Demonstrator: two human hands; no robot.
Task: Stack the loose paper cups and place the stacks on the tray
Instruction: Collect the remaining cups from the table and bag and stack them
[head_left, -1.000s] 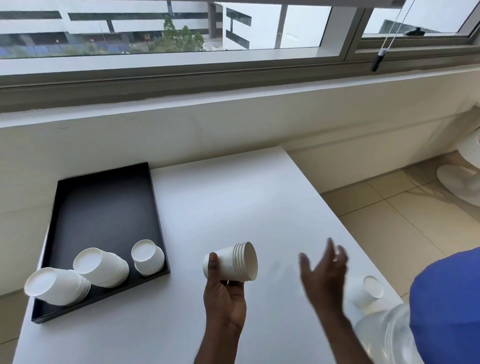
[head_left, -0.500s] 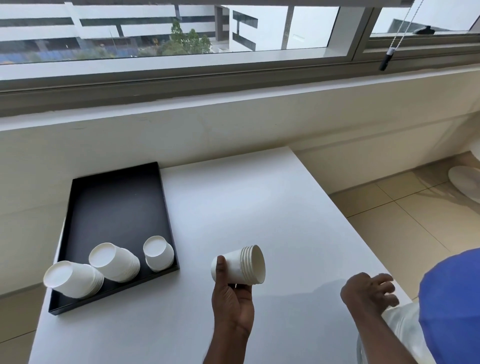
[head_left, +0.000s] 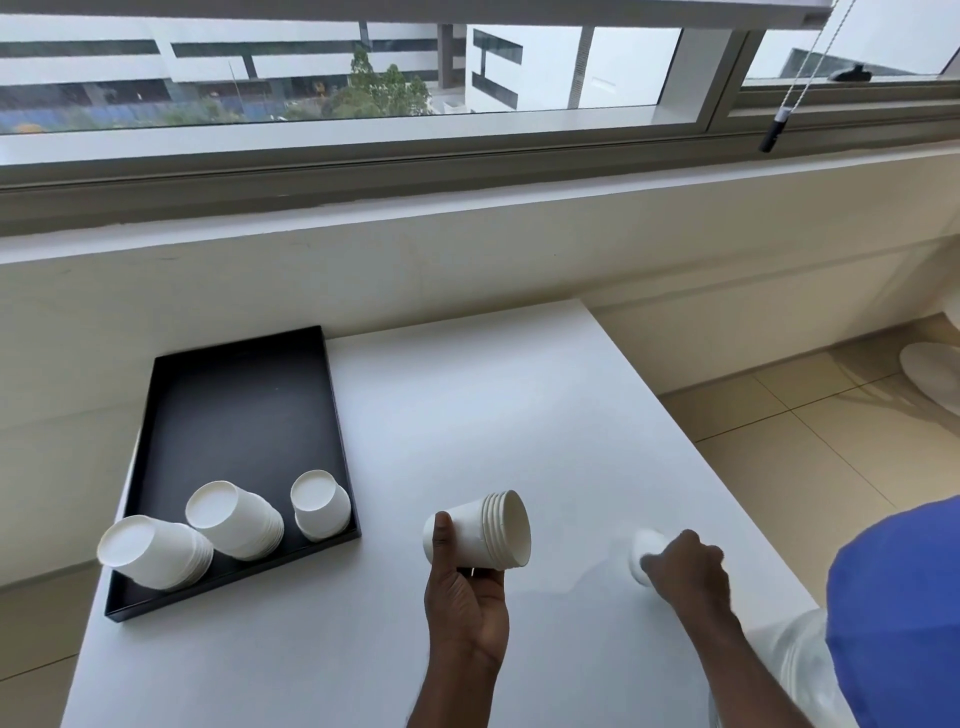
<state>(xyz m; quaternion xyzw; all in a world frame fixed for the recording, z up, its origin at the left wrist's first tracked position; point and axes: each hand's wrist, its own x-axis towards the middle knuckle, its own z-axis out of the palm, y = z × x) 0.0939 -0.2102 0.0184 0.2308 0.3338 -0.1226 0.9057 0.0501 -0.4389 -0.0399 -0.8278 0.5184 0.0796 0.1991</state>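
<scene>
My left hand (head_left: 467, 597) grips a stack of several white paper cups (head_left: 480, 530), held on its side with the open rims facing right. To the right, my right hand (head_left: 685, 569) is closed around a single white cup (head_left: 644, 551), blurred, just above the table (head_left: 519, 415). The black tray (head_left: 234, 410) lies at the left of the table. Three stacks stand upside down along its near edge: a left stack (head_left: 156, 553), a middle stack (head_left: 234, 519) and a small right stack (head_left: 319, 506).
The white table's right edge runs diagonally toward the tiled floor (head_left: 805, 467). A blue garment (head_left: 898, 613) and a clear plastic bag (head_left: 795, 670) sit at the lower right. A wall and window ledge stand behind the table.
My right hand dropped from open in the air to the table's right edge, then came back left closed on a single cup. My left hand kept holding its stack still.
</scene>
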